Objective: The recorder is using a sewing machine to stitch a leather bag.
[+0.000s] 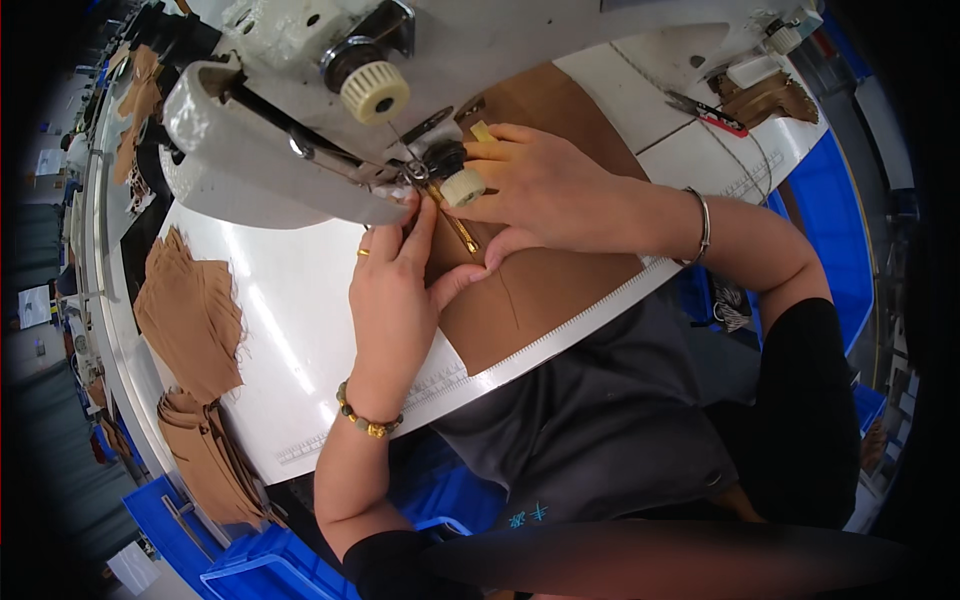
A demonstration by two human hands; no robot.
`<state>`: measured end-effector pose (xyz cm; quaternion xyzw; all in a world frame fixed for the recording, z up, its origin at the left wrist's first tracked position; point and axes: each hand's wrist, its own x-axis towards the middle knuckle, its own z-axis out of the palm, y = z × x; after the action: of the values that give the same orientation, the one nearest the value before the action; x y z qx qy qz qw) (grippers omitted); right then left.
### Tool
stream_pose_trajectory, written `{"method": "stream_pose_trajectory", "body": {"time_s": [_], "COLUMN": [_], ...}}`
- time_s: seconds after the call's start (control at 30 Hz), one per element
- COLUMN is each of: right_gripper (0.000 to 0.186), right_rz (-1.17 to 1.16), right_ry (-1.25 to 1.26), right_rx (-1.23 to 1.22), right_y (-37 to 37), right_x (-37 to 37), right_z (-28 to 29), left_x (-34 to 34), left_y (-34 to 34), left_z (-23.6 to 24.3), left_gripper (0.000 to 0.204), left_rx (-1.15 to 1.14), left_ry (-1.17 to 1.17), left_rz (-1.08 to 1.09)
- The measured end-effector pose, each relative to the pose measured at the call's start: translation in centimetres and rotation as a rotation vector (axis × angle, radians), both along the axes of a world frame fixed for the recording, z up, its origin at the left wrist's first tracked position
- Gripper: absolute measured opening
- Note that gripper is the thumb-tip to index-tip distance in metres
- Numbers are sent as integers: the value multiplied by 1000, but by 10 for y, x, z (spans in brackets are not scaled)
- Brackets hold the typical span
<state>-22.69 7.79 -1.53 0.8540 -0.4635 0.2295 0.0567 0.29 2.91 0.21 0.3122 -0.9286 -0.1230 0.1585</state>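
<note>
Brown fabric lies under the needle area of a white sewing machine, a gold metal zipper on it. My left hand presses on the fabric edge beside the presser foot, fingers stretched forward, thumb out to the side. On the other side of the zipper, my right hand lies with spread fingers, some reaching behind the machine's cream knob. A small yellow piece shows by its fingertips. Both thumb tips meet just below the zipper's near end. A loose thread trails over the fabric.
Brown cut pieces lie at the table's left, with a folded stack nearer me. Thread snips rest at the right beside more brown pieces. A ruler strip borders the front edge. Blue bins stand below.
</note>
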Motion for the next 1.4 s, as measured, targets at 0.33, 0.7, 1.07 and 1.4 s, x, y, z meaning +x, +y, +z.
{"method": "stream_pose_trajectory", "body": {"time_s": [0.33, 0.7, 1.07, 1.4], "right_gripper": [52, 42, 48, 46], "right_rz": [77, -13, -13, -29], "right_ry": [-59, 102, 21, -84], "right_rx": [169, 29, 148, 85], "right_y": [21, 27, 4, -11], "right_x": [6, 15, 8, 3], "right_z": [8, 9, 6, -7], "left_x": [14, 11, 6, 1], "left_y": [37, 31, 2, -15], "left_z": [-3, 8, 6, -2], "left_gripper": [70, 69, 68, 57], "left_rx": [37, -50, -126, -130], "left_ry": [60, -60, -36, 25], "left_rz": [-34, -111, -132, -18]}}
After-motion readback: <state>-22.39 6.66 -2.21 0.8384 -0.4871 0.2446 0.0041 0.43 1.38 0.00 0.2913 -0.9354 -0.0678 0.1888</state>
